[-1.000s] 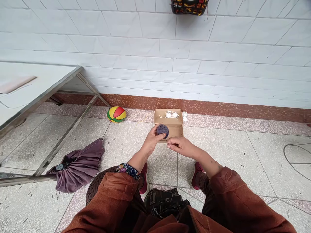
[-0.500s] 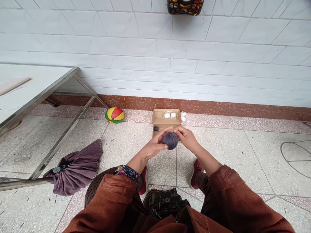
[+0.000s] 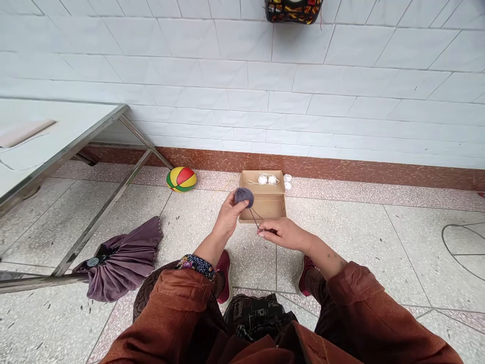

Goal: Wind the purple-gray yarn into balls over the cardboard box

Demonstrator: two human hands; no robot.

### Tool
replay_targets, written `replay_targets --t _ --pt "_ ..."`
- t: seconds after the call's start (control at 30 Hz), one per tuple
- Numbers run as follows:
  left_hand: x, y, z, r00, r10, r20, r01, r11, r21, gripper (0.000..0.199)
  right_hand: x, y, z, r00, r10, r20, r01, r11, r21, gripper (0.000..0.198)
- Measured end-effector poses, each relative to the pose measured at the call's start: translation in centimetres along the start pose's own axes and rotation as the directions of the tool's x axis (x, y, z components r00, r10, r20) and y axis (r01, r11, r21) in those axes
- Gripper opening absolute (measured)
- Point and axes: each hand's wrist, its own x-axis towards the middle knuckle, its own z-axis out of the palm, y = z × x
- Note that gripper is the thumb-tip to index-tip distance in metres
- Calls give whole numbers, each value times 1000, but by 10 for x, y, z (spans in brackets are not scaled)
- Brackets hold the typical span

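A ball of dark purple-grey yarn is held in my left hand, fingers and thumb wrapped round it. From the ball a strand of yarn runs down to my right hand, whose fingers are closed on it. Behind and below the hands an open cardboard box rests on the floor. Its raised far section holds two white yarn balls with loose thread. My left hand and the ball cover part of the box's left side.
Two small white balls lie right of the box. A colourful ball sits by the wall. At left stand a metal-framed table and a folded purple umbrella. A wire frame lies at right.
My left hand has carried the yarn ball left and slightly up. My right hand has moved down, away from the ball, and a strand now stretches between them.
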Motion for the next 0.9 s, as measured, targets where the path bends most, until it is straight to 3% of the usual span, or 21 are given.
replay_targets --t 0.1,0.2,0.37,0.43,0.53,0.67,0.77,0.9 --pt "-3 -7 4 997 -28 78 20 994 103 55 -2 -4 -10 996 -17 -90 24 996 83 25" --pt "-9 -12 8 960 -87 267 30 977 211 64 -2 -1 -18 974 22 -225 1 995 101 28" --pt "-21 -11 13 758 -136 638 16 982 190 74 3 18 -23 899 113 -423 -93 993 67 27" --pt "-24 -7 14 728 -91 680 36 995 94 77 5 26 -21 865 153 -477 -150 988 45 25" --pt "-25 -2 16 764 -50 643 106 993 -48 76 8 36 -15 845 216 -489 -239 971 17 22" --pt "-20 -2 16 875 -57 480 151 976 -159 66 9 38 -2 894 261 -364 -311 947 -85 15" --pt "-14 -7 15 942 -59 330 117 980 -159 54 6 31 7 958 182 -222 -217 965 -144 14" --pt "-8 -12 11 979 -26 203 32 999 -24 45 2 10 7 999 8 -40 -11 997 -71 18"
